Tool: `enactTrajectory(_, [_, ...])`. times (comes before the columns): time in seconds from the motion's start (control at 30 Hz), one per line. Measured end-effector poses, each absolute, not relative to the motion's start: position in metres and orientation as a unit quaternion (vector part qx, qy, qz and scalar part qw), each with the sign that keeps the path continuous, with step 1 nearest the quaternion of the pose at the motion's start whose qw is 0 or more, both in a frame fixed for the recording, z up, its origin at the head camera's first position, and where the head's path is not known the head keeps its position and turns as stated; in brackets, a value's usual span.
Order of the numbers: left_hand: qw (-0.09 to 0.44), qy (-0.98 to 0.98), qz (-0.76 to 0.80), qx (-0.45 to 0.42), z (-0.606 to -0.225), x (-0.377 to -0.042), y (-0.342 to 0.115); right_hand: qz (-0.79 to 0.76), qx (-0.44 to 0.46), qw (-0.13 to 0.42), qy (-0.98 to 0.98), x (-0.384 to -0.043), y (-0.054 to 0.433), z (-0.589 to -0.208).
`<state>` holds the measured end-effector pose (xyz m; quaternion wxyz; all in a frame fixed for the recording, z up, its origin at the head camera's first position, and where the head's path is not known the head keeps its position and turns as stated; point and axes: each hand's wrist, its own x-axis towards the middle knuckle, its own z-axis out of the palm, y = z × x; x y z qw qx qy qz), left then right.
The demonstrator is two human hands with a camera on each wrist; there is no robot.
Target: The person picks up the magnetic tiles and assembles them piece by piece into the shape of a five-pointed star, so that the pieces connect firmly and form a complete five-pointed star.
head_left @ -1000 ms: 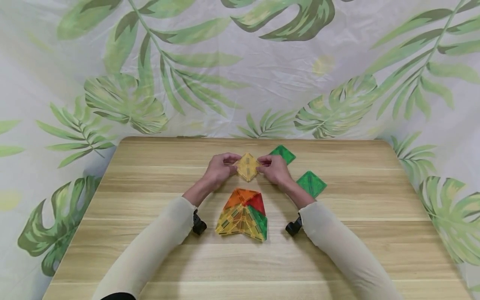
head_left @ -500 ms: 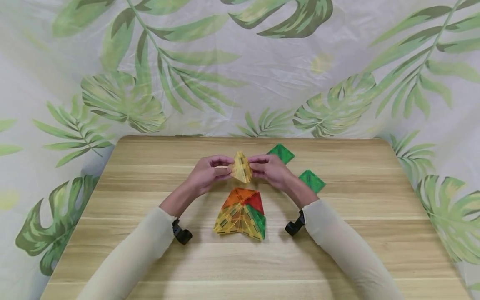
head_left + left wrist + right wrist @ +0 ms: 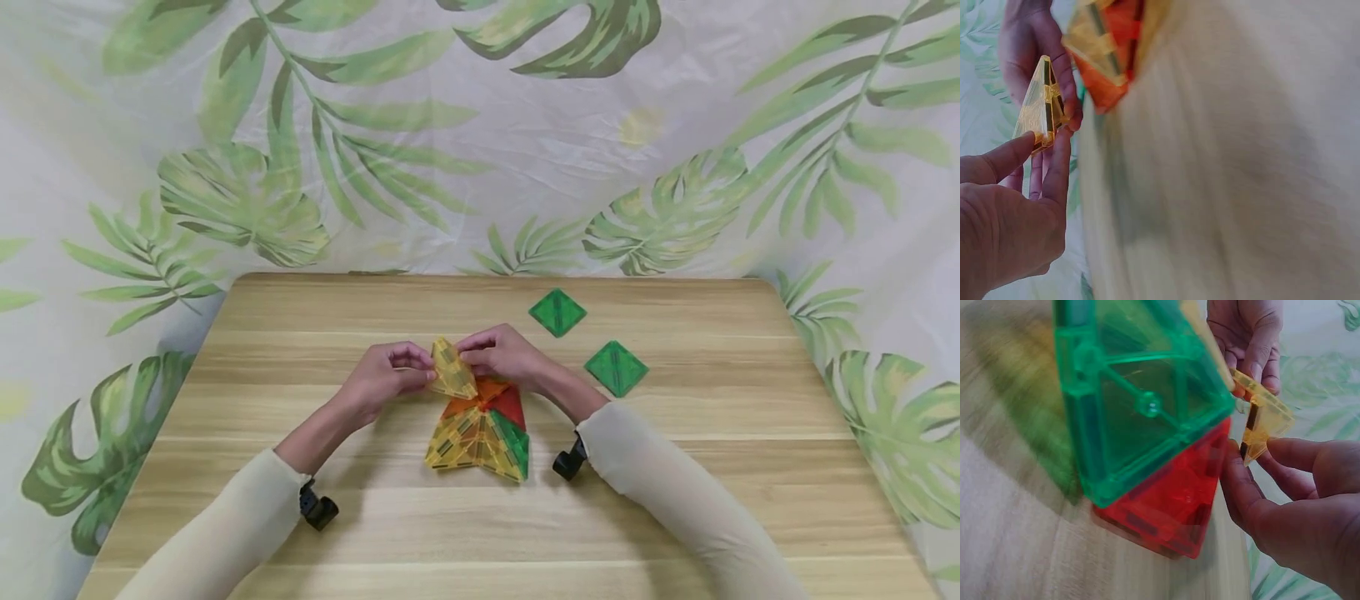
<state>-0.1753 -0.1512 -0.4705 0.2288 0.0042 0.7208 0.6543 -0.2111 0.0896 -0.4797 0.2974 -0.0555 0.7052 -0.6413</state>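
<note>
My left hand [image 3: 386, 375] and right hand [image 3: 506, 357] pinch a folded pair of yellow triangular magnetic tiles [image 3: 452, 368] from opposite sides. In the left wrist view, the left thumb and fingers grip one edge of the yellow tiles [image 3: 1044, 112]. The right wrist view has the right thumb and fingers on the other side of the yellow tiles [image 3: 1267, 419]. Just below them stands a built shape of magnetic tiles [image 3: 457, 442], with yellow, orange, red and green triangles. Whether the held tiles touch its orange top cannot be told.
Two green diamonds of paired magnetic tiles, one farther back [image 3: 557, 312] and one nearer [image 3: 617, 368], lie to the right of the hands. A leaf-patterned cloth [image 3: 480, 167] hangs behind the wooden table [image 3: 675, 517].
The yellow tiles have tilted and folded, and both hands have carried them left and nearer, to the back of the built shape. The green diamonds have stayed put.
</note>
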Motion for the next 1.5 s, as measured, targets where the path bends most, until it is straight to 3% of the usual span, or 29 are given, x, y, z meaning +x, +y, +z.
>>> enactTrajectory(0.17, [0.219, 0.735, 0.641, 0.010, -0.481, -0.168, -0.157, -0.602, -0.085, 0.289, 0.740, -0.209, 0.085, -0.482])
enactTrajectory(0.63, [0.271, 0.697, 0.664, -0.025, -0.490, -0.161, -0.157, -0.443, -0.177, 0.207, 0.854, -0.205, 0.078, -0.482])
enactTrajectory(0.93, [0.283, 0.727, 0.625, -0.017, -0.489, -0.157, -0.160, -0.441, -0.187, 0.199, 0.855, -0.201, 0.077, -0.483])
enactTrajectory(1.03, [0.265, 0.767, 0.584, 0.010, -0.487, -0.158, -0.165, -0.449, -0.182, 0.197, 0.853, -0.201, 0.080, -0.483])
enactTrajectory(1.27, [0.139, 0.869, 0.463, 0.106, -0.471, -0.173, -0.176, -0.463, -0.168, 0.172, 0.853, -0.208, 0.111, -0.476])
enactTrajectory(1.5, [0.134, 0.848, 0.491, 0.145, -0.450, -0.203, -0.141, -0.458, -0.141, 0.124, 0.869, -0.226, 0.168, -0.471])
